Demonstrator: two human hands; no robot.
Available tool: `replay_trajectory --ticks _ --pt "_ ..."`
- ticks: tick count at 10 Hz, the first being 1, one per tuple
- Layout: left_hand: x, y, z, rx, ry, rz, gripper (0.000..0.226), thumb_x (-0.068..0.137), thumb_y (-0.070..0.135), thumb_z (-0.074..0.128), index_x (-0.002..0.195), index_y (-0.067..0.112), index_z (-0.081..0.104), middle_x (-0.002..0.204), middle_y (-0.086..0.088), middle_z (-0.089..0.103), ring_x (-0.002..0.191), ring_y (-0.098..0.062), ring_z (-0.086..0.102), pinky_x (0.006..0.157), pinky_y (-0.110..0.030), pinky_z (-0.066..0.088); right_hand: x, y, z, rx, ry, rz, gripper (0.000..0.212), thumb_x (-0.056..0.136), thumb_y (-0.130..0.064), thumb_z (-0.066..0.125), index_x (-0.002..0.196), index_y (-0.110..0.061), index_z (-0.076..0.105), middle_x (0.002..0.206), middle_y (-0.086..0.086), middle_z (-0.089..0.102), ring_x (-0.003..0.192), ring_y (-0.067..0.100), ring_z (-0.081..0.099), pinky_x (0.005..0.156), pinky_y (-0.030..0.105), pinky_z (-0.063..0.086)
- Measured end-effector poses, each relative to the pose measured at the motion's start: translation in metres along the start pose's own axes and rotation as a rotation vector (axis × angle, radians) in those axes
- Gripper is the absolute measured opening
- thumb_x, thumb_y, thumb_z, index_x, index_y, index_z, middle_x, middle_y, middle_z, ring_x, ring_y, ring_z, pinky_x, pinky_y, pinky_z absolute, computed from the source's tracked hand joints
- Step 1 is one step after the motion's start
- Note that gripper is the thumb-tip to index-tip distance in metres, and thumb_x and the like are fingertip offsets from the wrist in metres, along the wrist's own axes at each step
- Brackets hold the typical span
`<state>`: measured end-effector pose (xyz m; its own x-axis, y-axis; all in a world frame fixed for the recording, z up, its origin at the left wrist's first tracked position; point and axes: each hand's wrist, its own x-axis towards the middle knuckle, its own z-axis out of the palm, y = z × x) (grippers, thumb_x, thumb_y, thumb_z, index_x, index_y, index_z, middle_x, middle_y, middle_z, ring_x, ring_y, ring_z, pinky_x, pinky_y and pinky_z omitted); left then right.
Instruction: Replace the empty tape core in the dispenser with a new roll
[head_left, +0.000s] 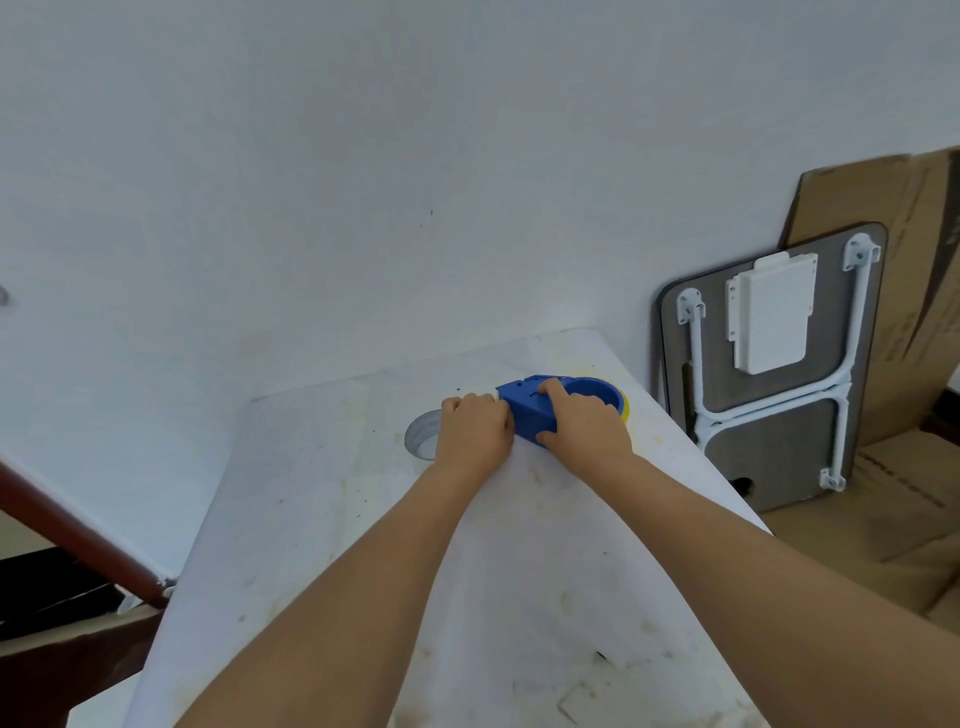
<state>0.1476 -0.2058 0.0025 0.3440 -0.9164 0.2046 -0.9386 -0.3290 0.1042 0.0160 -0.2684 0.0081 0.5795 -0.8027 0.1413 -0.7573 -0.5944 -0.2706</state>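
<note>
I've got both hands on the blue dispenser (535, 415) at the bench's (322, 519) far edge, right hand (584, 426) fingers clamping it, left hand (475, 431) curled at its nose, grey roll (422, 439) just beside, so brace firmly.

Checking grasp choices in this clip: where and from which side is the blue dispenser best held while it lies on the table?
Across its narrow body, from above. The blue dispenser lies flat on the table, its straight side walls exposed near the left end, while the right end is a round cup with yellow showing at its edge. The right hand already spans those walls, and the left hand sits at the tip.
</note>
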Motion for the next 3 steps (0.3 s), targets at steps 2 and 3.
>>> replay_trajectory --ticks 2,3 --pt "-0.017 -0.010 -0.024 0.030 -0.020 -0.003 0.028 0.098 0.020 0.046 0.115 0.025 0.068 0.115 0.000 0.065 0.113 -0.021 0.055 0.102 -0.034 0.028 -0.013 -0.004 -0.013 -0.050 -0.013 0.048 0.059 0.089 -0.038 0.058 0.142 -0.018 0.038 0.139 0.007 0.051 0.122 0.032 0.048 0.101 0.040 0.035" --pt "-0.028 -0.015 -0.036 0.014 -0.006 -0.021 0.029 0.098 0.022 0.047 0.118 0.027 0.067 0.120 0.002 0.064 0.118 -0.020 0.052 0.103 -0.034 0.028 -0.022 -0.008 -0.025 -0.045 0.008 0.045 0.057 0.091 -0.036 0.056 0.142 -0.016 0.039 0.145 0.007 0.046 0.128 0.031 0.043 0.104 0.040 0.033"
